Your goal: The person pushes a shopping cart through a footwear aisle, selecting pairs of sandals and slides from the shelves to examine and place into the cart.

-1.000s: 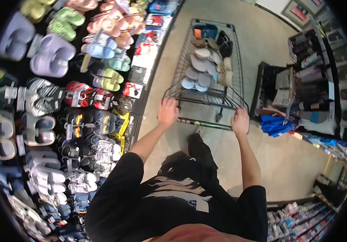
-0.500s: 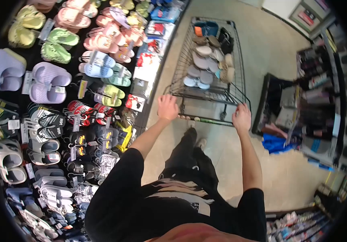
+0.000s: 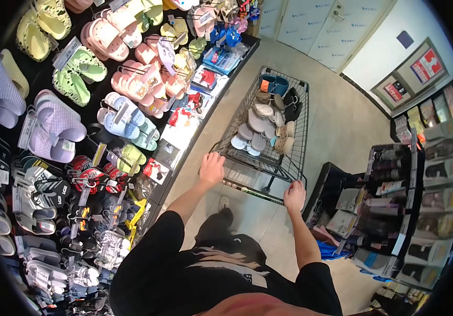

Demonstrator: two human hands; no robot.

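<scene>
A black wire shopping cart [image 3: 306, 113] stands in front of me. My left hand [image 3: 212, 168] is closed around its near left corner, and my right hand [image 3: 294, 197] grips the near right corner. Several pairs of slippers lie in the cart: grey ones [image 3: 258, 142] in the middle, tan clogs [image 3: 284, 143] on the right, black ones [image 3: 293, 105] behind those. At the far end are teal clogs [image 3: 279, 85] beside an orange tag [image 3: 264, 85]. My fingers partly hide the cart's bar.
Shelves of hanging slippers, including lilac ones [image 3: 55, 126] and pink ones [image 3: 108, 39], line my left. On the right a display rack [image 3: 390, 210] juts near my right hand. White double doors [image 3: 318, 29] stand ahead, and a framed notice board [image 3: 411, 76] hangs beside them.
My view has tilted up and turned, bringing the doors and notice board into sight. Cart and hands sit lower and further left in view. Both hands keep their hold, and my feet have shifted.
</scene>
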